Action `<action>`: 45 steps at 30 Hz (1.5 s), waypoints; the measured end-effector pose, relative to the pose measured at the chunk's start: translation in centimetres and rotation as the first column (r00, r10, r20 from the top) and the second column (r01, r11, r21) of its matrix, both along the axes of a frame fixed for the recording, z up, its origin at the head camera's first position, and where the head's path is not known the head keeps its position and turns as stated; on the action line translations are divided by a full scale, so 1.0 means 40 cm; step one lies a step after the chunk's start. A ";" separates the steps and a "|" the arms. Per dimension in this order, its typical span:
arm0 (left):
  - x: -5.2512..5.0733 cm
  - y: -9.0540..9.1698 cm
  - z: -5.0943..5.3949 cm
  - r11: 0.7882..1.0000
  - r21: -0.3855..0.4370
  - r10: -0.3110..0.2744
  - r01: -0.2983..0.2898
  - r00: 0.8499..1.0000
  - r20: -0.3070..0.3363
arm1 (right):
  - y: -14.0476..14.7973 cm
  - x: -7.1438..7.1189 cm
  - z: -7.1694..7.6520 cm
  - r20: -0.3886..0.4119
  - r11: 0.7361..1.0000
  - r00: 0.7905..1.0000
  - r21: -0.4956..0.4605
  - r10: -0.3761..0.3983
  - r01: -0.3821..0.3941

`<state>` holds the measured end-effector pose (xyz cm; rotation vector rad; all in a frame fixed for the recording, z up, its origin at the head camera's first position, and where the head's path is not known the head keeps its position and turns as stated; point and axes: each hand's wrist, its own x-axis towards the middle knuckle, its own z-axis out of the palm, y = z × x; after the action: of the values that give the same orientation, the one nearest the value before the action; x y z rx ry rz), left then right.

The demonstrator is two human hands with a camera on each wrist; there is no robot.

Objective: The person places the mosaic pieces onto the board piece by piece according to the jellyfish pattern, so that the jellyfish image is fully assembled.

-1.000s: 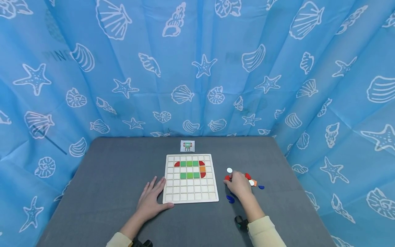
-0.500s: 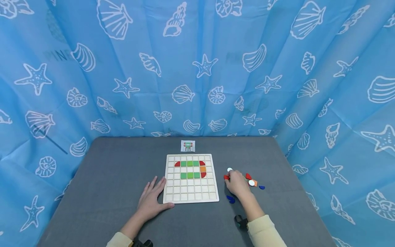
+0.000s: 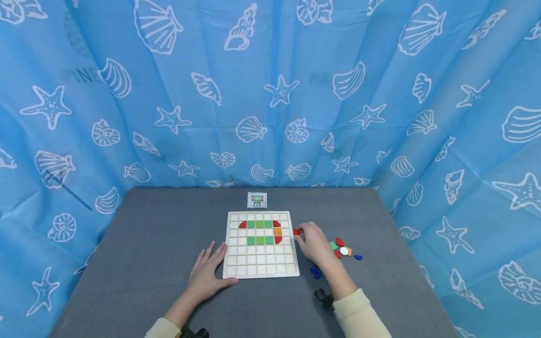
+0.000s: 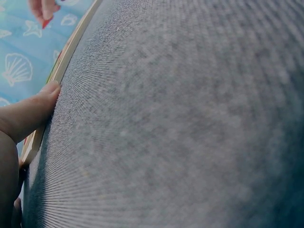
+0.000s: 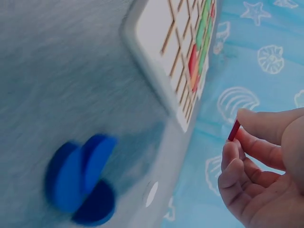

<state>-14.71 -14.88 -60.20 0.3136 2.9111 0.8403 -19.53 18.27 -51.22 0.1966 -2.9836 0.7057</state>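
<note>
A pale gridded board (image 3: pixel 261 259) lies on the table with green, orange and red tiles set in its upper cells. My left hand (image 3: pixel 207 271) rests at its lower left corner, fingers spread, thumb (image 4: pixel 40 107) against the edge. Just off the board's right edge, my right hand (image 3: pixel 314 241) pinches a red quarter-round tile (image 5: pixel 234 129) between thumb and fingers. Its other fingers are loosely curled in the right wrist view. Several blue pieces (image 3: pixel 315 272) lie on the cloth below that hand.
Right of my right hand lies a loose group with a green tile (image 3: pixel 333 245), red pieces (image 3: pixel 340 241), a white disc (image 3: pixel 344 251), an orange tile (image 3: pixel 349 251) and a blue piece (image 3: pixel 358 257). Behind the board is a small pattern card (image 3: pixel 257 200). A blue shell curtain (image 3: pixel 270 141) surrounds the table.
My right hand has left the loose pieces, moving left and slightly away toward the board with the red tile. Green and red pieces it covered now show. My left hand stays put.
</note>
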 end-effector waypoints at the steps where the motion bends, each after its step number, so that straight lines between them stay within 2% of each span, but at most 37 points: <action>1: 0.001 -0.001 0.000 1.000 0.002 0.001 -0.001 1.000 -0.002 | -0.008 -0.003 0.003 0.001 1.000 1.000 0.000 0.009 -0.009; 8: 0.002 -0.003 0.001 1.000 -0.001 -0.003 0.003 1.000 -0.004 | -0.063 -0.022 0.008 0.020 0.998 0.998 -0.026 0.056 -0.055; 18: 0.002 0.002 0.010 1.000 0.002 -0.003 0.003 1.000 -0.003 | -0.131 -0.032 0.015 0.009 0.983 0.983 -0.026 0.183 -0.182; 26: 0.000 0.001 0.008 1.000 -0.016 0.006 -0.006 1.000 0.003 | -0.175 -0.043 0.003 0.046 0.976 0.975 -0.046 0.217 -0.215; 31: -0.001 0.001 0.004 1.000 -0.001 -0.001 0.001 1.000 0.012 | -0.207 -0.047 -0.006 0.052 0.968 0.967 -0.045 0.251 -0.249; 34: 0.000 0.001 0.002 1.000 -0.001 0.003 -0.003 1.000 -0.005 | -0.229 -0.049 -0.011 0.062 0.963 0.961 -0.043 0.268 -0.266; 38: 0.000 0.002 0.000 1.000 -0.012 0.006 -0.007 1.000 -0.027 | -0.258 -0.055 -0.020 0.086 0.959 0.955 -0.014 0.283 -0.283; 45: 0.000 0.002 0.001 1.000 -0.013 0.010 -0.010 1.000 -0.009 | -0.299 -0.066 -0.044 0.098 0.945 0.948 0.098 0.304 -0.313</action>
<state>-14.72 -14.78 -60.15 0.3031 2.9279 0.8229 -22.18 6.31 -52.98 0.6711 -3.1073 0.5815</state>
